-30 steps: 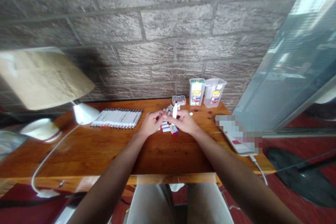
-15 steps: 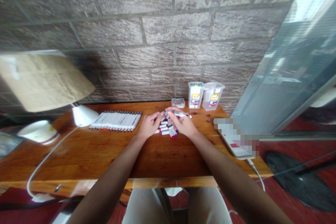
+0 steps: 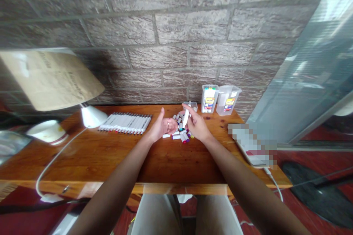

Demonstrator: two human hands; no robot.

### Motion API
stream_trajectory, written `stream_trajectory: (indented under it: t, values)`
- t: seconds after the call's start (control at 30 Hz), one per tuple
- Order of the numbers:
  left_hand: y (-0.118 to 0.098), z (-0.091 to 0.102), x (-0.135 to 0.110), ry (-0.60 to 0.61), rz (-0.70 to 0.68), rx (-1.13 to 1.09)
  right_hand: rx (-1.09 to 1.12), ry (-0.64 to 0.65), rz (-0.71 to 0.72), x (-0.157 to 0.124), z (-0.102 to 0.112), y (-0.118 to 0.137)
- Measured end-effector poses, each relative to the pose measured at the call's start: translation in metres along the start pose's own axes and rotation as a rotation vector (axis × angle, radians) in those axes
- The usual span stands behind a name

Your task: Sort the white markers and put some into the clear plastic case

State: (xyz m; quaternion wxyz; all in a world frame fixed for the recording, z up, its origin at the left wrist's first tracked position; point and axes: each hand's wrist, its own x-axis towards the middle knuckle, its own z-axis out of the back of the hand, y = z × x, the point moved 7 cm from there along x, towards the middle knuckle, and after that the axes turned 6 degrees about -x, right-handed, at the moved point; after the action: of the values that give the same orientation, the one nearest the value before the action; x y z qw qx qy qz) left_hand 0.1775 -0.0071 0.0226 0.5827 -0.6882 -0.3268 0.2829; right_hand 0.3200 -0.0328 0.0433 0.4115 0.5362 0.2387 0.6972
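Note:
My right hand (image 3: 197, 123) grips a white marker (image 3: 186, 116), which stands nearly upright between thumb and fingers. To its left, my left hand (image 3: 164, 126) is turned palm up with the thumb raised and the fingers apart, and nothing lies in it. Between and below both hands is a loose pile of white marker caps (image 3: 182, 137) with coloured ends, red, purple and yellow-green among them; the hands hide part of it. Left of the pile, several white markers (image 3: 125, 123) lie side by side in a neat row.
Behind the right hand stand a clear box with markers (image 3: 209, 99), another clear box (image 3: 228, 101) and a small clear case (image 3: 194, 106). A lamp (image 3: 92, 116) and paper cup (image 3: 46, 132) are at the left of the wooden table (image 3: 176, 165). A blurred-out device (image 3: 252, 147) lies right.
My left hand has come away from the marker and turned palm up with its fingers apart. The marker in my right hand has swung from lying sideways to nearly upright.

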Motion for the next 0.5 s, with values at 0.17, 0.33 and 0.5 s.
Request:
stream_trajectory:
  t: [0.17,0.33,0.5]
  values:
    - [-0.003,-0.008,-0.003,0.009,0.024,0.004,0.109,-0.016,-0.098,0.0,-0.001,-0.001]
    - [-0.011,0.011,-0.001,-0.194,-0.147,0.138,0.294,-0.083,-0.233,0.004,0.007,-0.003]
    - [-0.02,0.035,-0.007,-0.455,-0.319,0.277,0.477,-0.089,-0.344,0.006,0.008,-0.005]
